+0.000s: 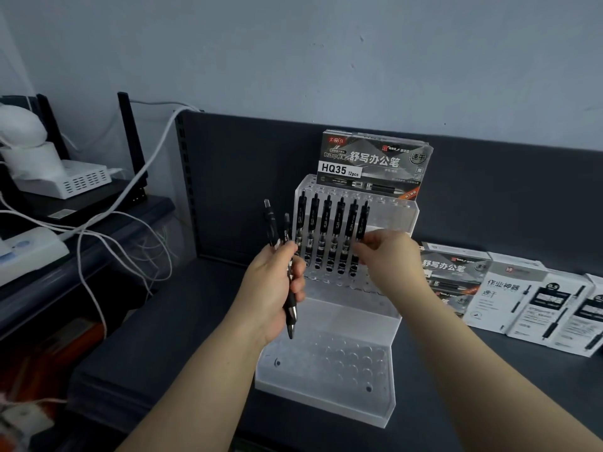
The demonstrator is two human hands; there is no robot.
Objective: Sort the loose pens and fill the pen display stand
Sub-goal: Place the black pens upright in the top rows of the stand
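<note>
1. Pens [271, 223], two loose black ones with clear push-buttons, were gripped in the curled left hand [274, 288], buttons up and metal tips pointing down, just left of the stand.
2. The right hand [388, 256] pinched the lower barrel of a sixth pen [363, 223] between its fingertips, at the right end of a row in the stand.
3. Five more pens [326, 220] stood upright in that same row, side by side to the left of the pinched one.
4. The clear plastic display stand [346, 318] rose in steps, and its low front tier showed rows of round holes.
5. A dark pen box [375, 164] marked HQ35 12pcs stood upright at the stand's top rear.
6. Further pen boxes [522, 305], dark and white, lay on the dark shelf [156, 337] to the right of the stand.
7. White cables [146, 164] and a white device [81, 181] sat at the far left.
</note>
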